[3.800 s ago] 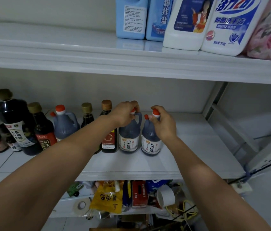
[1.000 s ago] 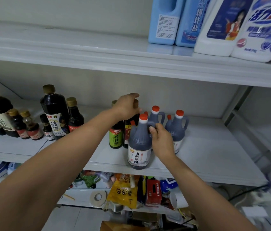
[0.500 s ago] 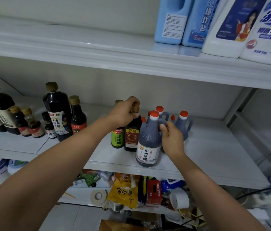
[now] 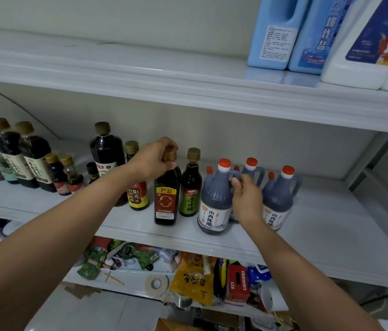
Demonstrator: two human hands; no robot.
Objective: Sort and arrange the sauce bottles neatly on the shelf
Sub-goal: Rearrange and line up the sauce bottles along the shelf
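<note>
mid-sort, my left hand [image 4: 153, 161] grips the cap of the red-label bottle [image 4: 166, 199] and my right hand [image 4: 245, 197] hooks the handle of the vinegar jug [image 4: 214, 204] just beside it on the shelf [image 4: 140, 225]; next, i judge, both need sliding rearward into their rows.

a plain pale wall [image 4: 140, 15] backs the glossy white shelving [image 4: 140, 75], lit softly and evenly. a grey metal brace [image 4: 374, 154] slants at the right. pale floor tiles [image 4: 92, 311] show below.
</note>
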